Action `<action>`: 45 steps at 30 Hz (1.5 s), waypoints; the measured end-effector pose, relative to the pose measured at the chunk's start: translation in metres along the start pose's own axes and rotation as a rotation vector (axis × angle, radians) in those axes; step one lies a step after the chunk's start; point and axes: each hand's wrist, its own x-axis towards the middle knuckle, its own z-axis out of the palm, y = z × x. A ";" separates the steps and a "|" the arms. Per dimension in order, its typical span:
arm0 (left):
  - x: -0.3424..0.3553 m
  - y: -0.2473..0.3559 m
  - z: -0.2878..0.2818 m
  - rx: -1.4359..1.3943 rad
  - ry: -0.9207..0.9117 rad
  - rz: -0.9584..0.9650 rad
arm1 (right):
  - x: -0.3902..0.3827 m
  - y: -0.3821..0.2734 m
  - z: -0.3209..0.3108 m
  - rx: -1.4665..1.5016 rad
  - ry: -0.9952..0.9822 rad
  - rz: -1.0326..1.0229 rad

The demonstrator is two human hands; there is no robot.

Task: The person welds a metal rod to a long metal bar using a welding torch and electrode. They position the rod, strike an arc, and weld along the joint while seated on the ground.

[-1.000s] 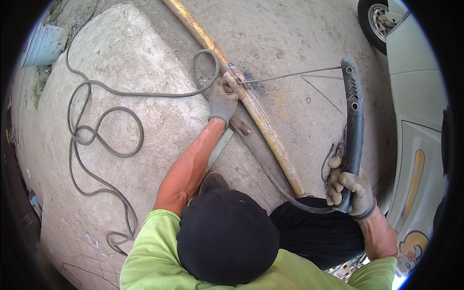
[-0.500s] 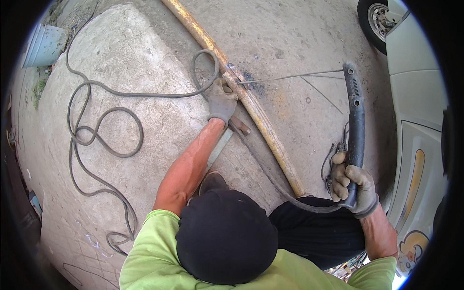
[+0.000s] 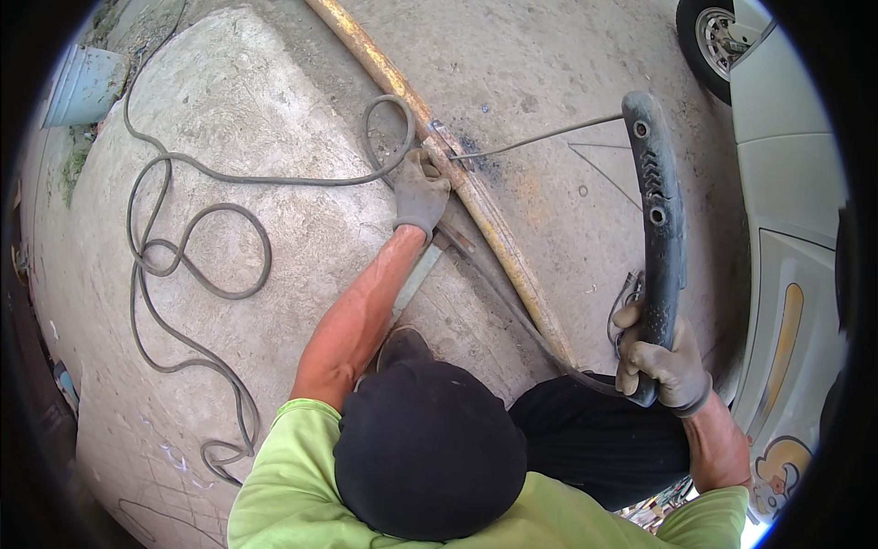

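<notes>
My right hand, in a pale work glove, is wrapped round the lower end of a long black electrode holder. From its far end a thin welding rod runs left, its tip at a joint on a rusty yellowish pipe. My left hand, also gloved, rests against the pipe's left side by that joint. Its fingers are curled in; what they grip, if anything, is hidden. A dark cable passes from near my left hand to the bottom of the holder.
Loops of grey cable lie over the concrete slab on the left. A light-blue bucket is at the far left. On the right stand a pale vehicle and a wheel. A flat metal bar lies beneath my left wrist.
The electrode holder's far end has shifted left and appears larger, and the rod now slopes more. My right hand has moved slightly. My left hand and the pipe have stayed put.
</notes>
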 end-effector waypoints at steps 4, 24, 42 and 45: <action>0.002 -0.005 0.000 -0.023 -0.011 -0.011 | 0.003 0.007 -0.003 0.335 -0.005 -0.024; 0.002 -0.005 0.001 -0.013 -0.044 -0.056 | 0.003 -0.008 -0.001 -0.032 -0.008 0.020; 0.003 -0.003 0.002 -0.005 -0.046 -0.018 | 0.026 0.005 -0.031 1.149 -0.204 0.124; 0.004 -0.006 0.001 -0.016 -0.036 -0.006 | 0.027 0.010 -0.039 1.225 -0.249 0.171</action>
